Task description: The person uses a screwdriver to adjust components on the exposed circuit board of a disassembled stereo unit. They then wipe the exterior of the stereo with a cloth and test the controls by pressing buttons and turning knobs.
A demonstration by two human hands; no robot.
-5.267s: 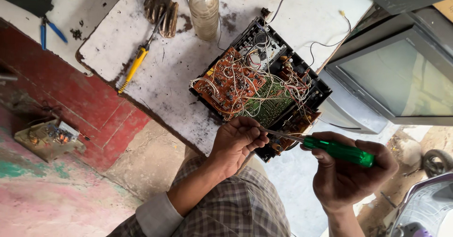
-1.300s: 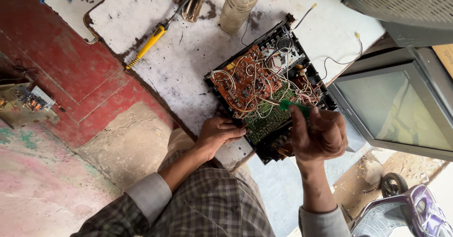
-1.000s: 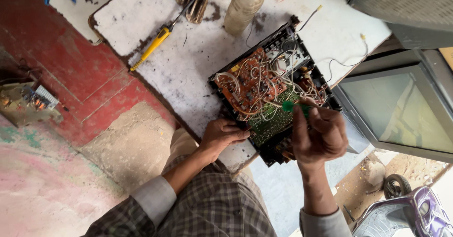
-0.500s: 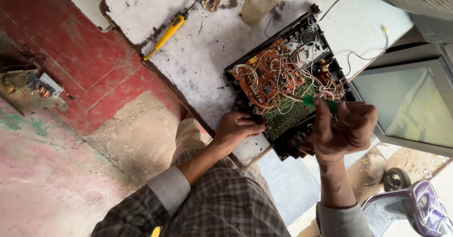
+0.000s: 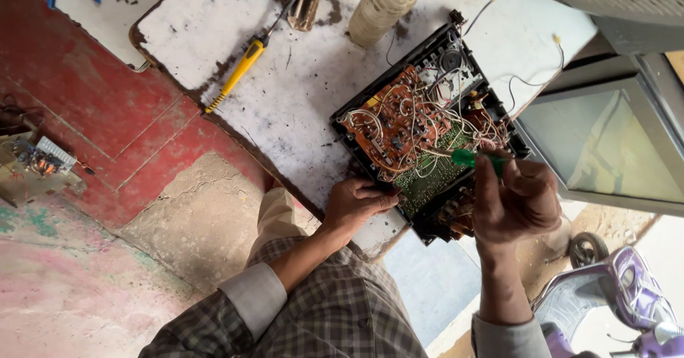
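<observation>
Right hand (image 5: 516, 201) lower now, fist around green screwdriver (image 5: 476, 159) over wire-tangled open chassis (image 5: 427, 141), left hand (image 5: 354, 203) gripping its edge.

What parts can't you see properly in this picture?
- Head view: the tip of the green screwdriver is hidden by the right hand.
- The circuit board parts are too small to tell apart under tangled wires.
- The bottle top is cut off by the upper edge.
- The left hand fingertips curl over the case edge, partly hidden.
</observation>
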